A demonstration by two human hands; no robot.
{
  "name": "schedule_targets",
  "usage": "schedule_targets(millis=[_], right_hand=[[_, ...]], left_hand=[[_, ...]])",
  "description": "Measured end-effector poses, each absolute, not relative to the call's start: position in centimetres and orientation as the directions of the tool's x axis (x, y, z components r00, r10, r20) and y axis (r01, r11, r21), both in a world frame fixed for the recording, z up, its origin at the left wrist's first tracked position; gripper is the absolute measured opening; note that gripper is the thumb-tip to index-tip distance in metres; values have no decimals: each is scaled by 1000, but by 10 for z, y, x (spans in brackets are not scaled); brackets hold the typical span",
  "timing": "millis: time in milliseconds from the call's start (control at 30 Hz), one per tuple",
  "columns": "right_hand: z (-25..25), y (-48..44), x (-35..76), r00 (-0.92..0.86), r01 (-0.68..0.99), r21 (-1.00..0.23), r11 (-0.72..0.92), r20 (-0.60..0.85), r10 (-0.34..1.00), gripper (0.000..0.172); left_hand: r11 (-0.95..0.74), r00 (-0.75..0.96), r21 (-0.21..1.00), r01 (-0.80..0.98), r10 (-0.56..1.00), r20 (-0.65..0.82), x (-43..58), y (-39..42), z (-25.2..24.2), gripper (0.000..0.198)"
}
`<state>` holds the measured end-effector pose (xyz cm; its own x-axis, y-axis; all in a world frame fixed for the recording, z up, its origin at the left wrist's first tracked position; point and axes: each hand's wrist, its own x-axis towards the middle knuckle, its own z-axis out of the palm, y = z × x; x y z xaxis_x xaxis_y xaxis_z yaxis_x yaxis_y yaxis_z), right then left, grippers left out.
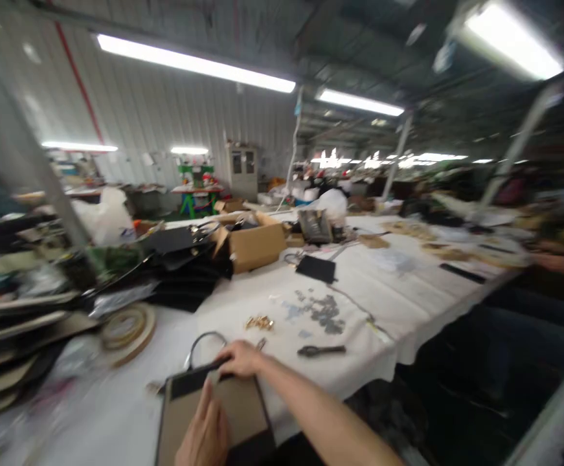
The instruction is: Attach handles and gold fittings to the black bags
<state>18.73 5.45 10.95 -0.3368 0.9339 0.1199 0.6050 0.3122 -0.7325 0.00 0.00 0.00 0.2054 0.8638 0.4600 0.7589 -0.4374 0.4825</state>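
A flat tan and black handbag panel (236, 408) lies tilted at the near edge of the white-covered table, with a curved metal handle (206, 346) rising from its far edge. My right hand (240, 359) grips the panel's top edge, and my left hand (204, 430) presses its fingers against the tan face from below. Just beyond my right hand lies a small heap of brass fittings (259, 322). Grey metal pieces (323, 312) are scattered further right, and dark pliers (321, 351) lie nearer the table edge.
The white-covered table (383, 310) runs away to the right, holding a black flat piece (315, 268) and a cardboard box (250, 243). A tape roll (129, 333) and stacked boards (10, 336) lie left. A co-worker's hand (558, 262) reaches in at right.
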Motion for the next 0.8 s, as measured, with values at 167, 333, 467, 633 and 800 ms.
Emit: schedule_targets(millis=[167, 333, 467, 633, 800], right_hand=[[23, 94, 160, -335, 488, -864, 121, -58, 941, 35], [-1, 106, 151, -327, 568, -819, 78, -137, 935, 39], [7, 103, 139, -291, 680, -723, 124, -111, 950, 32], [6, 101, 140, -294, 708, -688, 160, -81, 952, 30], [-4, 92, 151, -270, 645, -738, 198, 22, 963, 36]], left_hand=[[-291, 204, 526, 799, 954, 218, -39, -20, -17, 27], [-245, 149, 510, 825, 964, 222, -36, -27, -18, 24], [-233, 128, 520, 822, 965, 229, -34, -30, -21, 24], [-246, 136, 587, 772, 965, 226, -37, -27, -25, 26], [-228, 126, 629, 743, 971, 204, -36, -24, -24, 26]])
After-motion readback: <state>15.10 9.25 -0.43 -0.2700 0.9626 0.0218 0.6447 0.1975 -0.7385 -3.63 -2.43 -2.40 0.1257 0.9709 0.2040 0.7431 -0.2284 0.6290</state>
